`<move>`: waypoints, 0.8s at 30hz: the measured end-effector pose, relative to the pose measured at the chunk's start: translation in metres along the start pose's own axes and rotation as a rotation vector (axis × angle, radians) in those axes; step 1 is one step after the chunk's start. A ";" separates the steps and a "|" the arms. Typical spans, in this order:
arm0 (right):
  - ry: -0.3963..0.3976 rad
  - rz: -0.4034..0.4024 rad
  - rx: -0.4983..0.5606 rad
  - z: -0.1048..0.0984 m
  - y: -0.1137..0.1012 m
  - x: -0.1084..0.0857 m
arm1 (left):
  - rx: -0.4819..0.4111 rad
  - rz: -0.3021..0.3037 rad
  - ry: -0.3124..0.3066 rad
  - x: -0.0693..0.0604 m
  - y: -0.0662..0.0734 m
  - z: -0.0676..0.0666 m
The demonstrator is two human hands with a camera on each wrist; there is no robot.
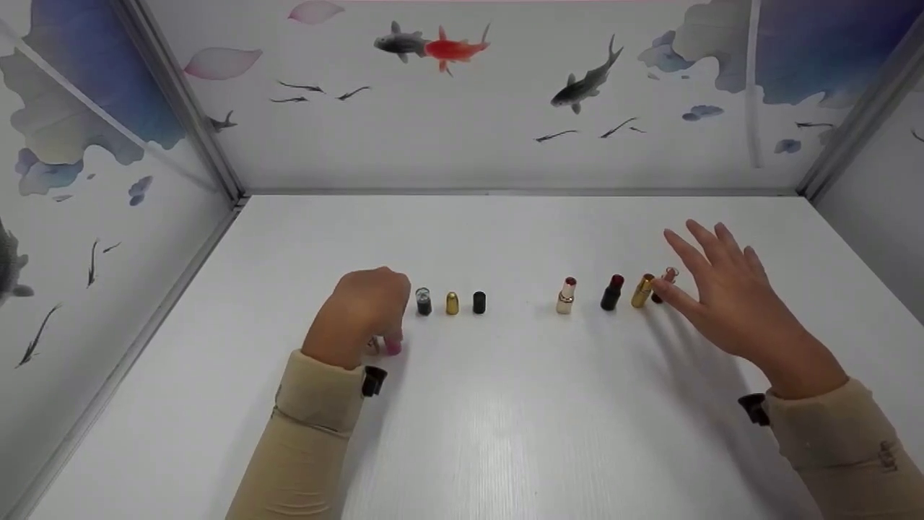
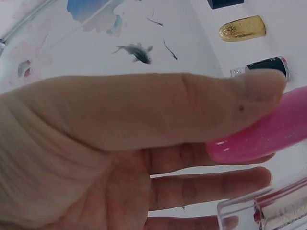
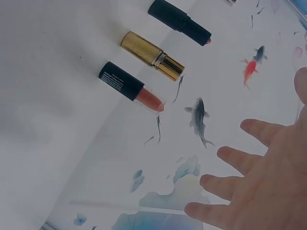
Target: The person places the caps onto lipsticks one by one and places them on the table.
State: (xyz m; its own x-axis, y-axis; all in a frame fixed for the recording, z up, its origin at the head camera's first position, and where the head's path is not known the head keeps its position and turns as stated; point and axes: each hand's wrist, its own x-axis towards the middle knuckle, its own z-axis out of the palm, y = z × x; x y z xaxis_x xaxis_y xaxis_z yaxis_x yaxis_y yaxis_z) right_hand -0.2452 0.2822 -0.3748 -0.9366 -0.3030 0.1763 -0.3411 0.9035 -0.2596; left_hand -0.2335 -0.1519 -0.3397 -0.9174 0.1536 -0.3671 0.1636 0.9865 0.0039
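Observation:
In the head view my left hand (image 1: 364, 314) pinches a pink tube (image 1: 393, 346); the left wrist view shows the thumb and a finger on the pink tube (image 2: 254, 134), beside a clear cap (image 2: 283, 206). My right hand (image 1: 743, 310) is spread, fingers apart, holding nothing, beside a black lipstick with a peach tip (image 1: 669, 277). That lipstick (image 3: 122, 81) stands uncapped next to a gold one (image 3: 148, 50) and a black one (image 3: 180, 19) in the right wrist view.
Between the hands stand a clear-topped black cap (image 1: 424, 302), a gold cap (image 1: 452, 303), a black cap (image 1: 479, 302) and a white-and-gold lipstick with a red tip (image 1: 566, 296). Printed panels (image 1: 491, 144) rise behind the white table (image 1: 491, 433) and at its sides.

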 end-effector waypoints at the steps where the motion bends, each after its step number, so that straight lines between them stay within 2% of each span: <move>1: -0.002 -0.001 0.001 0.000 0.000 0.000 | -0.004 0.008 0.020 0.000 0.000 -0.001; 3: -0.003 0.000 0.000 0.000 0.000 0.000 | -0.003 0.044 0.089 0.001 0.001 -0.001; 6: 0.002 0.001 -0.006 -0.001 0.000 0.000 | 0.045 0.110 0.251 0.004 0.002 0.001; 8: 0.004 0.003 -0.009 -0.001 0.000 0.000 | 0.075 0.139 0.338 0.007 0.004 0.004; 11: 0.003 0.004 -0.007 0.000 0.000 0.001 | 0.109 0.152 0.405 0.012 0.008 0.008; 15: 0.000 0.008 -0.004 0.001 0.001 0.001 | 0.145 0.142 0.407 0.019 0.012 0.014; 24: -0.020 0.013 -0.011 0.002 0.004 0.002 | 0.203 0.108 0.270 0.026 0.019 0.021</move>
State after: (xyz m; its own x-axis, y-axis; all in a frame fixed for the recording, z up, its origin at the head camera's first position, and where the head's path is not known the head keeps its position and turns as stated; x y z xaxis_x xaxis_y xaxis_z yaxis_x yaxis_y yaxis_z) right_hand -0.2487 0.2842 -0.3771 -0.9423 -0.2973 0.1536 -0.3283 0.9105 -0.2513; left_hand -0.2467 -0.1307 -0.3689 -0.9492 0.2927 -0.1157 0.3090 0.9366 -0.1655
